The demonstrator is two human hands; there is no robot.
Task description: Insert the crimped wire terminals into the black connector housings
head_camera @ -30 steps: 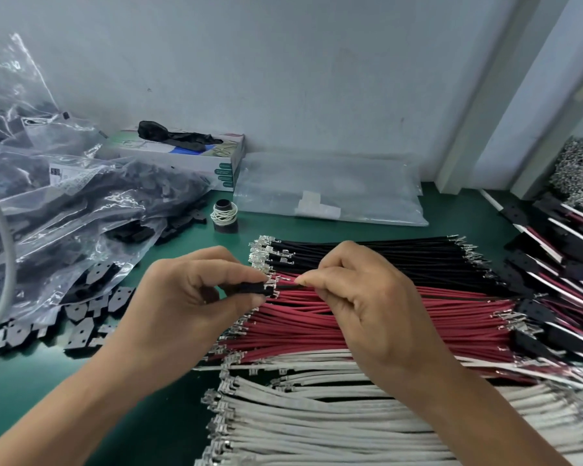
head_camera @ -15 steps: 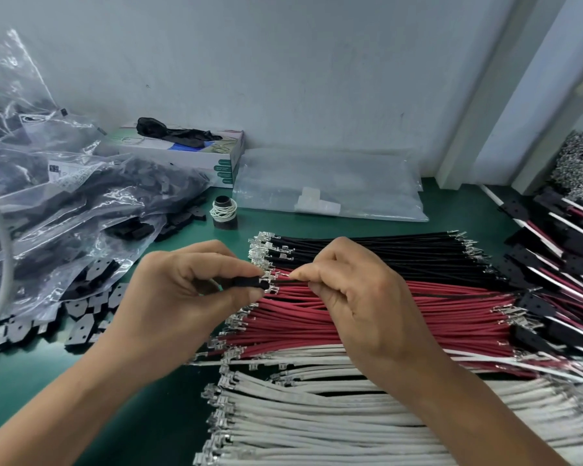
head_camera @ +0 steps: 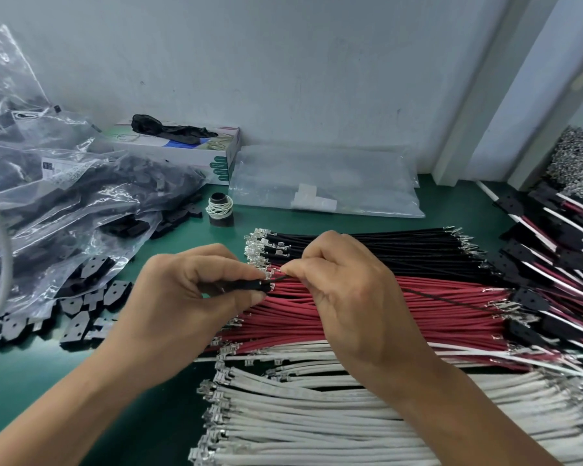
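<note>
My left hand (head_camera: pixel 196 290) pinches a small black connector housing (head_camera: pixel 253 284) between thumb and fingers. My right hand (head_camera: pixel 344 297) pinches a thin black wire (head_camera: pixel 451 302) close to its crimped end, right at the housing's mouth; the wire trails off to the right over the red bundle. Whether the terminal sits inside the housing is hidden by my fingertips. Under my hands lie rows of black wires (head_camera: pixel 384 245), red wires (head_camera: pixel 418 317) and white wires (head_camera: pixel 317 415), all with metal terminals at their ends.
Loose black housings (head_camera: pixel 81 307) and clear bags of them (head_camera: pixel 64 196) lie at the left on the green table (head_camera: pixel 31 375). A box (head_camera: pixel 196 153), a wound spool (head_camera: pixel 220 210) and a flat clear bag (head_camera: pixel 323 186) stand at the back. Assembled housings with wires (head_camera: pixel 559 237) pile up at the right.
Both hands stayed over the left end of the red bundle. A thin black wire now trails visibly from my right fingers to the right; the fingertips have closed in on the housing.
</note>
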